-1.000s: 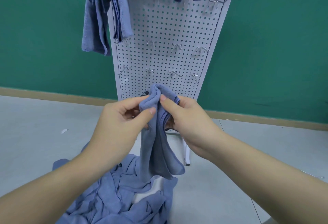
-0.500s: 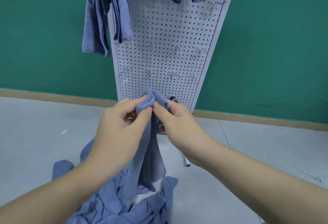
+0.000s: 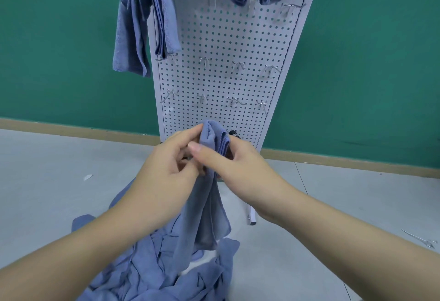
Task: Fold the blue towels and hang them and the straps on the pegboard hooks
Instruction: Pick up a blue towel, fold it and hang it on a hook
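**Head view: two hands hold a folded blue towel in front of a pegboard**

Head view, looking forward and down. Two bare forearms reach in from the bottom edge and meet in the middle. Between them hangs a folded blue towel [image 3: 209,196], doubled over at the top so its fold sticks up above the fingers while its two ends dangle toward the floor.

The left hand [image 3: 166,169] has its fingers curled, with the fingertips pinching the left side of the towel's fold. The right hand [image 3: 238,165] is curled round the right side of the fold, its thumb lying across the front of the cloth and pointing left, touching the left hand's fingers.

Directly behind the hands stands a white pegboard [image 3: 223,38] on a floor stand, set against a green wall [image 3: 369,62]. Two rows of bare metal hooks [image 3: 235,101] cross the board's middle and lower part. Along its top edge several more blue towels hang, cut off by the frame. One hanging towel [image 3: 142,22] drapes over the board's upper left corner and reaches down past its left edge.

On the grey floor [image 3: 47,193], below the hands and near the bottom edge of the frame, lies a rumpled pile of blue towels [image 3: 154,272]. The held towel's lower ends hang just above this pile. A thin metal piece [image 3: 419,240] lies on the floor at the right, too small to identify.
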A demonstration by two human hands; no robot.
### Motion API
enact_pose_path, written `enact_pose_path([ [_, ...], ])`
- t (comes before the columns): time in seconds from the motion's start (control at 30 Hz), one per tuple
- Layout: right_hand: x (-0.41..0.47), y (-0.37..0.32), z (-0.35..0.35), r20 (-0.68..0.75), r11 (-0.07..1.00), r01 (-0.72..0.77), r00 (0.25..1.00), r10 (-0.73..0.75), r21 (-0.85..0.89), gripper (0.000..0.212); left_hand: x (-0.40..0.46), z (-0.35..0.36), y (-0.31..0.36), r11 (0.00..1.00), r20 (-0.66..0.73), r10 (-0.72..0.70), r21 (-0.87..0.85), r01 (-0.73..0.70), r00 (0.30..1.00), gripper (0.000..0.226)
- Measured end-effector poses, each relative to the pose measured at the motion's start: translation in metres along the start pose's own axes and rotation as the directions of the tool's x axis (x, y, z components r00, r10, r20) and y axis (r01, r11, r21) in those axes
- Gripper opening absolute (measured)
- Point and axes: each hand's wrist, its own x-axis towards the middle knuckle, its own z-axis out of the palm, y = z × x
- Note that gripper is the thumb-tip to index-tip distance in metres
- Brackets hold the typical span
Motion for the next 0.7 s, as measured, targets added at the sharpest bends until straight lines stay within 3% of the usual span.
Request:
enact_pose_path([
  [0.1,0.000,0.002,-0.001,-0.028,1.000,-0.009,1.000,0.009,0.006,0.022,0.004,0.000,-0.004,0.996,-0.121,-0.088,-0.031,0.084,0.989,0.046],
  [0.17,0.001,0.002,-0.001,-0.057,1.000,-0.017,0.998,0.019,0.024,0.022,0.006,-0.001,-0.007,0.992,-0.199,-0.107,0.039,0.117,0.974,0.042],
  [0.27,0.004,-0.003,-0.004,-0.079,0.998,0.004,0.997,0.001,0.056,0.041,0.010,-0.003,-0.006,0.983,-0.214,-0.117,0.113,0.144,0.970,0.046],
  [0.33,0.004,-0.009,-0.008,-0.075,0.995,0.040,0.997,-0.033,0.095,0.049,0.012,-0.005,-0.005,0.983,-0.115,-0.146,0.095,0.157,0.983,0.047],
  [0.47,-0.001,-0.020,-0.018,-0.067,0.986,0.105,0.993,-0.097,0.128,0.033,0.012,-0.006,0.000,0.969,0.126,-0.246,0.016,0.246,0.961,0.039],
  [0.7,-0.011,-0.029,-0.022,-0.075,0.979,0.135,0.989,-0.125,0.154,0.023,0.006,-0.004,-0.002,0.955,0.289,-0.280,-0.013,0.296,0.915,0.048],
])
